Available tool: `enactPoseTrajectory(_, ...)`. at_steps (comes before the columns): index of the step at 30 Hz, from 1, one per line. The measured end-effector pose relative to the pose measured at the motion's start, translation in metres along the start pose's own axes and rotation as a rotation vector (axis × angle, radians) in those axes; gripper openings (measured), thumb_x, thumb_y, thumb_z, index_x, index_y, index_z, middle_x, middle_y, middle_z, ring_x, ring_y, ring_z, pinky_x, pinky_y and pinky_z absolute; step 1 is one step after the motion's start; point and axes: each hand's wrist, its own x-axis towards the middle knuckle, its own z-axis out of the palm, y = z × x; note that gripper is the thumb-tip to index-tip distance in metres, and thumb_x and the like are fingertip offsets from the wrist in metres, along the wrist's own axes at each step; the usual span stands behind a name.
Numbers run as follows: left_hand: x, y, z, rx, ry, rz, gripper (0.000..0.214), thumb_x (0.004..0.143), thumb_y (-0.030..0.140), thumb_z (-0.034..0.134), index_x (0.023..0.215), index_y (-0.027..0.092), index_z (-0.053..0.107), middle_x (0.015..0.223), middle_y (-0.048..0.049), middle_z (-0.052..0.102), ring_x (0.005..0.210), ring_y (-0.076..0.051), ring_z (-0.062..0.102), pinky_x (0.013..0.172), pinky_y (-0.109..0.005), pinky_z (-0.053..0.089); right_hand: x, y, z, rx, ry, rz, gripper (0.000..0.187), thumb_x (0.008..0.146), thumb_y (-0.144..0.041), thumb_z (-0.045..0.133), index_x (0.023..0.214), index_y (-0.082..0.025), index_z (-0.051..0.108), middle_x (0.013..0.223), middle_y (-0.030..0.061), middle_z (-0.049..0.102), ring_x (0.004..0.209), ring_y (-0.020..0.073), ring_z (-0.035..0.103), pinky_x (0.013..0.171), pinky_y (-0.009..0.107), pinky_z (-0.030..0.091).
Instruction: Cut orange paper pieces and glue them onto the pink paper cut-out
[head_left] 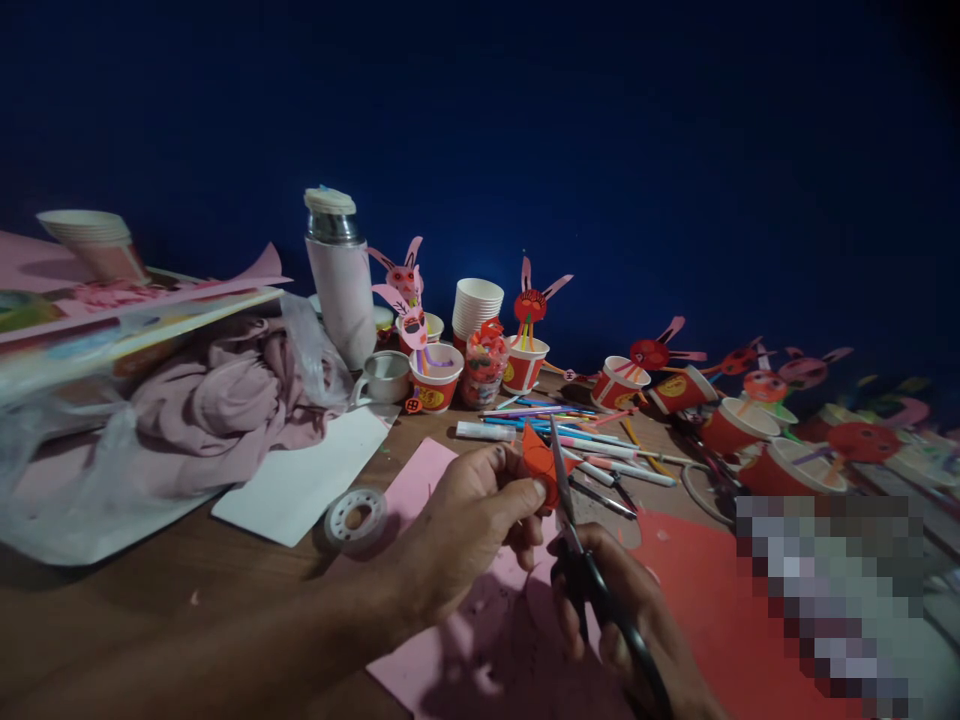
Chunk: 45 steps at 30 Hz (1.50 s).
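My left hand [480, 520] pinches a small red paper cutout [538, 455] with a pointed top, its thumb pressed on the front. My right hand [630, 600] grips black-handled scissors [568, 500] with the blades pointing up along the cutout's right edge. Whether the blades are apart cannot be made out. Under both hands lies a pink paper sheet [420, 660], and a red paper sheet [690, 590] lies to its right. Beyond the hands, several marker pens [600, 450] are scattered on the table.
Red paper cups [436, 380] with paper animal figures line the back. A white flask [341, 290], a metal mug [384, 378] and stacked cups [478, 305] stand there too. At left are folded cloth [217, 390], white paper [300, 500] and a tape roll [355, 518].
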Motion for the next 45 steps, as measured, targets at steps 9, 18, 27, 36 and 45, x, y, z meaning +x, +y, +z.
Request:
enactPoseTrajectory(9,-0.002,0.004,0.001,0.029,0.009,-0.034,0.002,0.071,0.013,0.050,0.070,0.014,0.048,0.052,0.0045,0.049,0.041,-0.005,0.043,0.041,-0.018,0.039,0.002,0.002,-0.004,0.008,-0.051,0.001,0.054,0.067,-0.069,0.052,0.090,-0.020,0.051,0.067,-0.0014,0.048,0.056,0.0108,0.041,0.052,0.022,0.033)
enactPoseTrajectory(18,0.001,0.007,-0.001,0.032,-0.020,-0.033,0.003,0.068,0.011,0.051,0.066,0.013,0.050,0.054,0.0049,0.048,0.039,-0.004,0.042,0.037,-0.017,0.038,0.003,0.003,-0.007,0.042,-0.142,-0.005,0.054,0.067,-0.070,0.050,0.092,-0.021,0.050,0.067,-0.0007,0.049,0.056,0.0113,0.041,0.052,0.022,0.037)
enactPoseTrajectory(27,0.002,0.007,-0.004,0.052,-0.051,-0.039,0.004,0.067,0.009,0.050,0.067,0.013,0.051,0.053,0.0049,0.048,0.039,-0.005,0.043,0.036,-0.017,0.039,0.004,0.005,-0.007,-0.008,-0.114,-0.035,0.056,0.066,-0.071,0.049,0.090,-0.020,0.051,0.060,-0.0012,0.051,0.053,0.0113,0.042,0.051,0.022,0.037)
enactPoseTrajectory(36,0.004,0.005,-0.004,0.045,-0.052,-0.040,0.003,0.065,0.011,0.052,0.065,0.013,0.052,0.053,0.0051,0.048,0.038,-0.004,0.042,0.035,-0.017,0.039,0.007,0.001,-0.005,0.009,-0.107,0.016,0.058,0.064,-0.073,0.050,0.086,-0.020,0.050,0.061,-0.0019,0.049,0.052,0.0101,0.041,0.049,0.021,0.035)
enactPoseTrajectory(45,0.006,0.009,-0.010,0.101,-0.059,-0.063,0.003,0.064,0.011,0.051,0.063,0.014,0.052,0.053,0.0044,0.049,0.037,-0.004,0.043,0.035,-0.017,0.039,0.007,-0.003,-0.007,0.019,-0.122,0.038,0.055,0.064,-0.070,0.054,0.085,-0.019,0.051,0.066,-0.0014,0.047,0.053,0.0089,0.039,0.048,0.020,0.034)
